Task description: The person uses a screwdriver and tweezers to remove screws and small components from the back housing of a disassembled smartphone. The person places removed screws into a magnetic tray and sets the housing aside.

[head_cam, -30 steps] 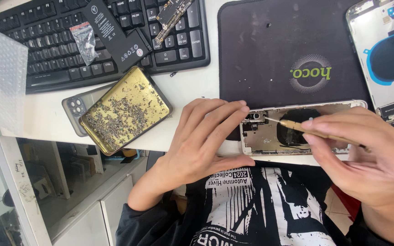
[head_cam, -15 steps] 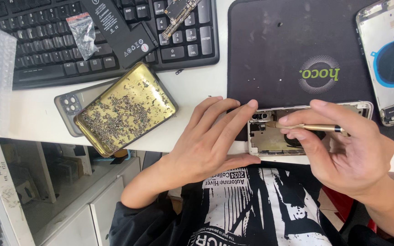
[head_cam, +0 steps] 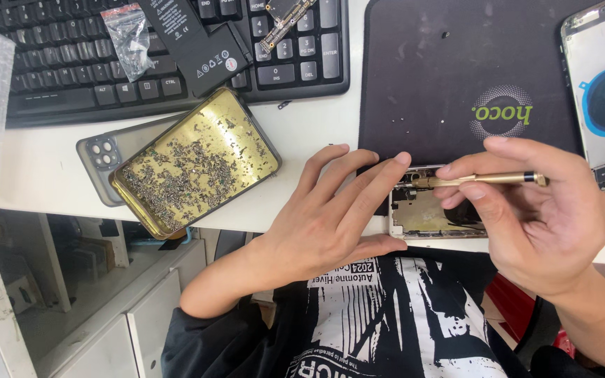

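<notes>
An opened phone frame lies at the near edge of the white desk, partly on a black mat. My left hand rests flat beside it, fingertips touching the frame's upper left corner. My right hand pinches a gold screwdriver held nearly level, its tip at the frame's top edge close to my left index finger. Both hands cover much of the frame's inside.
A gold tray with several tiny screws sits on a grey phone case to the left. A black keyboard carries a battery, a small bag and a circuit board. Another opened phone back lies at far right.
The view has shifted so the desk items sit further left. My right hand has brought the screwdriver flatter and its tip closer to my left fingertips. The left hand stays on the frame.
</notes>
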